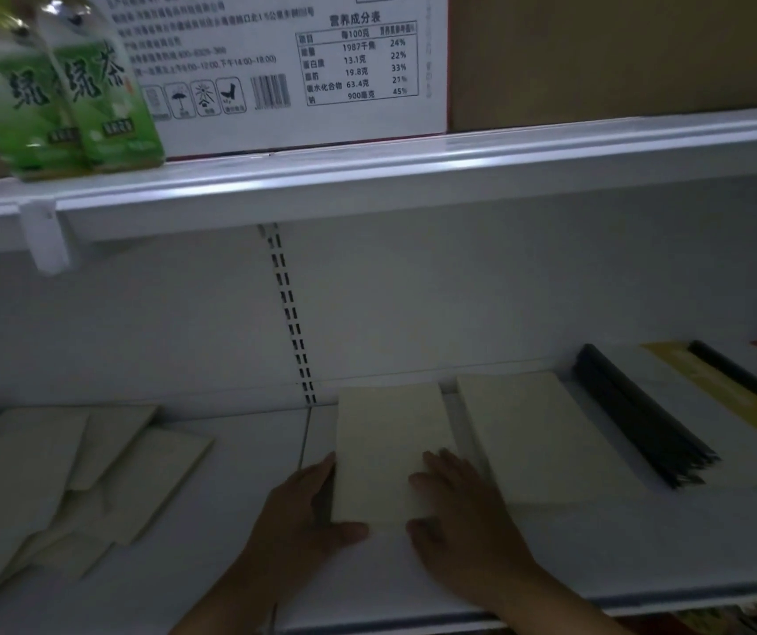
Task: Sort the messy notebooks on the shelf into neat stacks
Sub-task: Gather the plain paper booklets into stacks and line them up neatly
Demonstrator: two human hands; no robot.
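I have the middle stack of cream notebooks (386,442) on the lower shelf (642,543), just right of the slotted upright. It sits between the loose heap of notebooks (92,474) on the left and a second cream stack (541,437) just beside it on the right.

The left hand (296,511) lies along the stack's left side, with the thumb across the near edge. The right hand (459,506) rests flat on the near right corner, its thumb also at the near edge. Neither hand is closed round anything; both press with fairly straight fingers.

The stack's long axis runs from me toward the shelf's back wall, with a short edge facing me. The neighbouring stack appears to lean further to the right at its near end, though the wide lens may exaggerate that.

**Risks as I judge them:**
- If I push harder from one side, the top covers could shear and fan out.
- The whole stack could also slide into its neighbour, because the gap between them is slim.
- The light is dim and the picture is soft, so I could miss a crooked edge.
- The heap on the left overlaps loosely, so a careless reach could drag sheets toward the shelf's front lip.
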